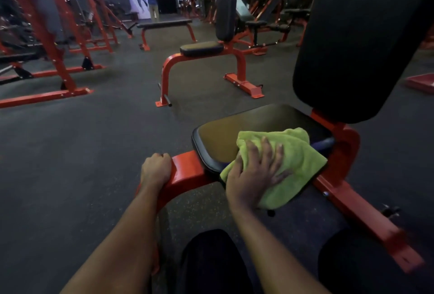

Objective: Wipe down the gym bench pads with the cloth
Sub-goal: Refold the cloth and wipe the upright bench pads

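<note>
Pad [223, 138]: right grip [253, 174] flat on cloth [298, 162]

Green cloth [296, 166] on seat pad [220, 139]

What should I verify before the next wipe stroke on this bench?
1. Cloth contact: the lime-green towelling cloth lies on the black padded seat, with part of it hanging over the near edge: ok.
2. Pressing hand: the right hand lies flat on the cloth with fingers spread: ok.
3. Bracing: the left hand grips the red steel frame in front of the seat: ok.
4. Stroke path: the bare seat surface left of the cloth carries nothing: ok.
5. Tall black back pad already wiped: cannot tell.
6. Cloth damp enough: cannot tell.
</note>
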Action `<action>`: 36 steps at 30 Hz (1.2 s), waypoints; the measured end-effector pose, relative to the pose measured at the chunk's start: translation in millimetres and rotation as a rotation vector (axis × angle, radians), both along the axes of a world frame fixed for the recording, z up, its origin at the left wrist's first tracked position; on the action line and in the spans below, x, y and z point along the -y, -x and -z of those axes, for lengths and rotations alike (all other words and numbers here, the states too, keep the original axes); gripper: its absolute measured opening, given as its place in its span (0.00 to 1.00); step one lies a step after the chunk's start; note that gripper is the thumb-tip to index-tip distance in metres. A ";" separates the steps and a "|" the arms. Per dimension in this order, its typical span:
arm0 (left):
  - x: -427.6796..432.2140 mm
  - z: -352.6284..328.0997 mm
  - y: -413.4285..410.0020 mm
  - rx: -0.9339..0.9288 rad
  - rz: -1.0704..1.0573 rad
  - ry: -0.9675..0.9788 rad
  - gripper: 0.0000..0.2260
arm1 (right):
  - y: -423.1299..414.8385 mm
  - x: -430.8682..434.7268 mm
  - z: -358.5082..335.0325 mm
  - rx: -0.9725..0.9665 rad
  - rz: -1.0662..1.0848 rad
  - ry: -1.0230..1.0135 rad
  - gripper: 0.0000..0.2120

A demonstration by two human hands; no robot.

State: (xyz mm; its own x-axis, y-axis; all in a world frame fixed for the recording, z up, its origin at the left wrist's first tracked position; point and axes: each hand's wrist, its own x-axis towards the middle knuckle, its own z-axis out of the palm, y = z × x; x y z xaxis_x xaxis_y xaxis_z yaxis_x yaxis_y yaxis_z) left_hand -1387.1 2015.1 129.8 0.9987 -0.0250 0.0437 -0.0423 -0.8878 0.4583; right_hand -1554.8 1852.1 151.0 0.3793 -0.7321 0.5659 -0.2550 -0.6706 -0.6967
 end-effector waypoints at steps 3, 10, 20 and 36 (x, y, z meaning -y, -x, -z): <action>-2.7 0.6 -1.6 -0.021 0.002 0.003 0.20 | 7.6 46.7 0.4 0.021 0.011 -0.013 0.16; 0.9 -1.4 2.1 0.004 -0.052 0.056 0.22 | 27.3 195.8 -28.5 0.105 0.128 -0.296 0.17; 3.8 -16.4 0.8 -0.065 -0.103 0.200 0.19 | 11.6 92.7 -71.0 0.136 -0.021 -0.033 0.16; 71.5 -468.5 94.2 -0.092 0.677 0.208 0.10 | 19.5 123.5 -413.1 -0.576 -0.986 -0.872 0.27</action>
State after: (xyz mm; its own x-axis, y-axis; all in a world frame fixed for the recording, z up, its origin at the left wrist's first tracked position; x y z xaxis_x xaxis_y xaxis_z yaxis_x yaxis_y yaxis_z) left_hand -1481.2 1943.6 598.3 0.7665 -0.6415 0.0314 -0.5066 -0.5738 0.6436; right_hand -1574.3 1728.6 564.1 0.9444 -0.0668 -0.3221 -0.3287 -0.1575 -0.9312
